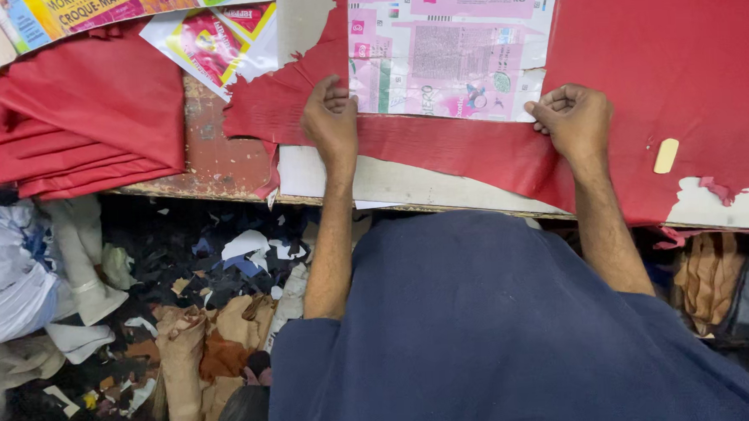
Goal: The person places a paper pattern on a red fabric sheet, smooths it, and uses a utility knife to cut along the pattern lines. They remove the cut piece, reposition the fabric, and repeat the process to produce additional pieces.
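Red leather sheet [473, 151] on worn workbench [220, 154], scraps [220, 327] littering floor below

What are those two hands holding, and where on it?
Both the left hand and right hand press on the near edge of a pink printed cardboard sheet lying on red material.

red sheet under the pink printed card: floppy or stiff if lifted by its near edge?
Probably floppy: the red sheet material drapes over the worn wooden table's edge and shows wrinkles. Likely light; a similar folded red stack sags. Torn edges suggest it rips easily.
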